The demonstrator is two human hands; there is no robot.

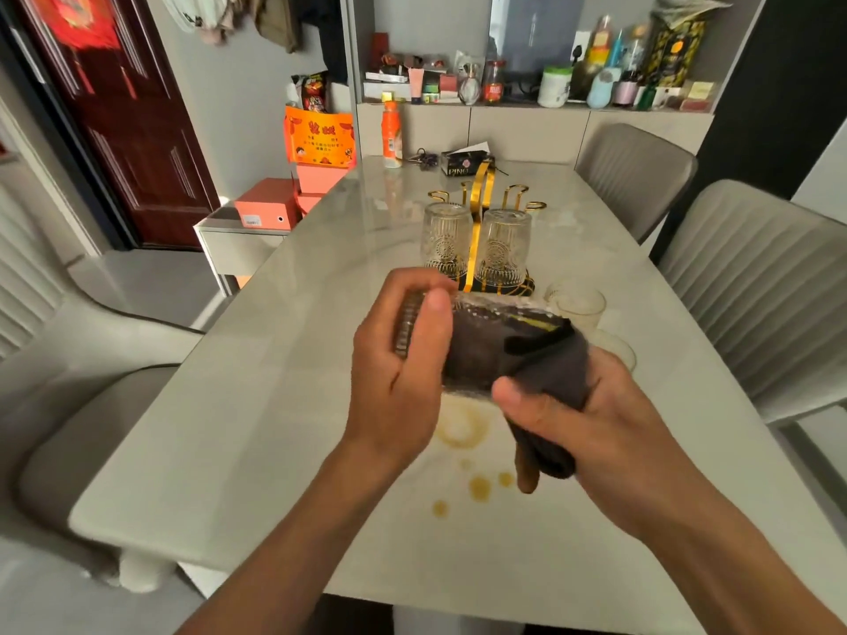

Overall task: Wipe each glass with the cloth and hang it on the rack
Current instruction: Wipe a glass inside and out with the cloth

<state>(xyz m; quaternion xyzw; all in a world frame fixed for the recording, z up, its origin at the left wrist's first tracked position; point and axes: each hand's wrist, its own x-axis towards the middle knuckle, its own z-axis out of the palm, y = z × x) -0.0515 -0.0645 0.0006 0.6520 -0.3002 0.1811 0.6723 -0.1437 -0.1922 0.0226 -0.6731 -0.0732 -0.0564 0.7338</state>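
Both hands work above the middle of the table [256,405], nearer its front edge. The left hand [403,359] has its fingers curled around the base end of a glass [463,350] that lies on its side in the air, thumb pressed over the top of the ribbed wall. The right hand [596,419] has its fingers closed on a dark cloth [545,359], which is pushed into the glass's open mouth and fills most of its inside; a tail of cloth hangs down past the palm.

Behind the hands, toward the middle of the table, stands a gold rack [481,213] with two patterned glasses [447,240] hung upside down on its near pegs, one on each side of the central post. Further pegs behind them stand bare. Two clear glasses [580,304] sit on the table just right of the rack, partly hidden by the cloth and right hand.

Amber stains [479,488] mark the table below the hands, a ring and several drops. An orange bottle [392,135] and a dark box [465,163] sit near the far edge.
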